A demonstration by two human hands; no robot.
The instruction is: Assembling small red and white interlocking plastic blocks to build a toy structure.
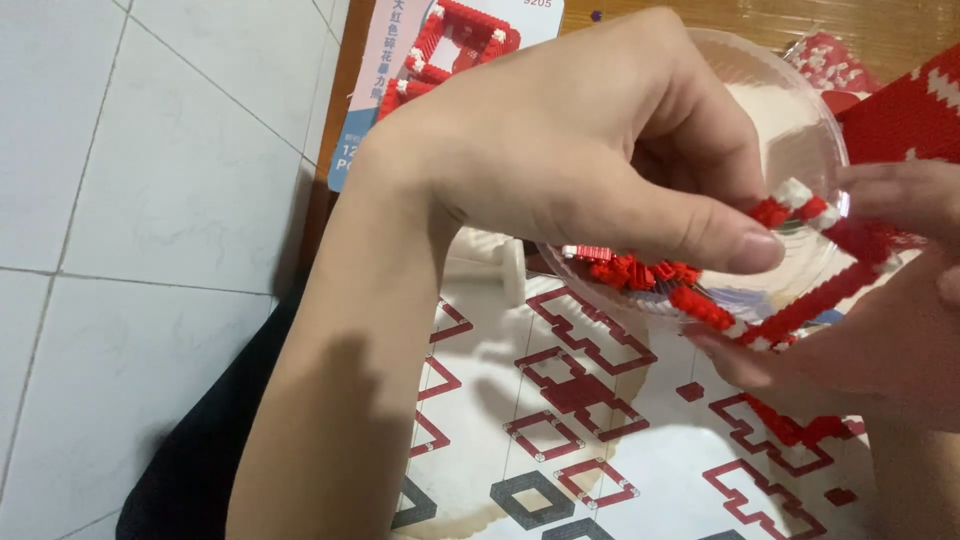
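Red and white bricks [800,205], clear bowl [800,110], red-outlined shapes on the white sheet [600,420].

Left of my grip I saw pale floor tiles [150,200]; beyond it, a brown wooden tabletop [880,25].

A home hobby corner, as I see it through the head camera.

I look down on a wooden worktop [900,30] beside a pale tiled floor [150,200], spread with a printed building-brick instruction sheet [600,440] and a toy brick box [400,60].
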